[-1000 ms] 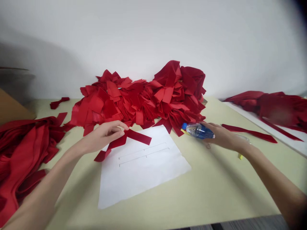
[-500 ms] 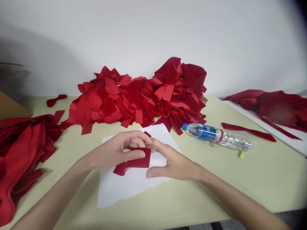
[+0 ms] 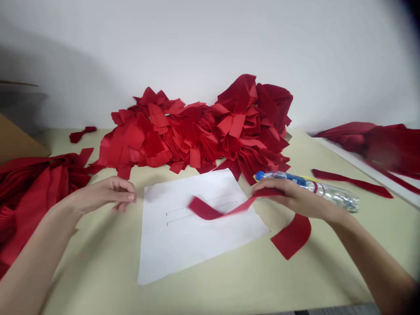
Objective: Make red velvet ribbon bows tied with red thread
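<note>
My right hand (image 3: 292,197) is closed on a red ribbon strip (image 3: 205,209) at the right side of the paper. One end curls leftward over the sheet, slightly blurred. Another red end (image 3: 293,236) hangs below the palm; the grip hides how the two join. My left hand (image 3: 108,194) hovers left of the sheet, its fingers curled in with the thumb against them and nothing seen between. Between my hands lies a white paper sheet (image 3: 197,251) with thin drawn lines and small end marks.
A big heap of folded red strips (image 3: 183,131) stands against the wall. More red strips (image 3: 49,183) lie at left, and others (image 3: 390,144) on a white board at right. Behind my right hand is a plastic bottle (image 3: 341,197) near a single strip (image 3: 354,181).
My hands have parted from over the paper. The left let go of the red ribbon and went left; the right carried the ribbon rightward, uncovering the drawn lines.
</note>
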Demonstrator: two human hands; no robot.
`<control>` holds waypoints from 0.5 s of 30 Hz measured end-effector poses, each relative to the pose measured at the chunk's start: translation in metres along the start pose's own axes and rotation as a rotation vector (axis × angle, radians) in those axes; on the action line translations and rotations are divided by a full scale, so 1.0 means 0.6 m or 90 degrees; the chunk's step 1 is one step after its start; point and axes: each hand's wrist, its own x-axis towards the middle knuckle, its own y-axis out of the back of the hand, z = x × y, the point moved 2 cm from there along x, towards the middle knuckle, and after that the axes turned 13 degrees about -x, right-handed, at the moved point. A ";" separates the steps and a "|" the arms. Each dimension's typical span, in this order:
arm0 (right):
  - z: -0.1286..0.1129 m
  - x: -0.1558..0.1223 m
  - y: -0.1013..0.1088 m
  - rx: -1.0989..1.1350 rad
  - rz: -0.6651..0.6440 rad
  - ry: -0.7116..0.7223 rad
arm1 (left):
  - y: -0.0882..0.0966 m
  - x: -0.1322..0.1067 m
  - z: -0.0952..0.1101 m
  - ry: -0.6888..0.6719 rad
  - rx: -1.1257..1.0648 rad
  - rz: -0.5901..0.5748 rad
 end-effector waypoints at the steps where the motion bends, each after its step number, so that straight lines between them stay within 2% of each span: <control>1: 0.005 -0.002 -0.002 -0.013 -0.014 -0.011 | -0.005 0.001 -0.001 -0.012 0.028 0.039; 3: 0.001 -0.002 -0.010 -0.034 -0.042 -0.029 | -0.040 0.007 0.007 -0.061 0.088 0.109; 5: -0.024 0.006 -0.018 -0.044 -0.047 -0.035 | -0.108 0.017 0.024 -0.129 0.126 0.147; 8: -0.086 0.022 -0.029 -0.045 -0.010 -0.031 | -0.234 0.031 0.051 -0.195 0.091 0.132; 10: -0.128 0.032 -0.032 -0.050 0.006 -0.010 | -0.297 0.036 0.066 -0.236 0.051 0.078; 12: -0.154 0.036 -0.030 -0.048 0.004 0.003 | -0.322 0.038 0.075 -0.231 -0.019 0.025; 13: -0.157 0.037 -0.027 -0.036 -0.002 0.008 | -0.318 0.037 0.077 -0.206 -0.054 0.000; 15: -0.147 0.034 -0.016 0.014 -0.018 0.010 | -0.283 0.033 0.079 -0.129 -0.091 -0.048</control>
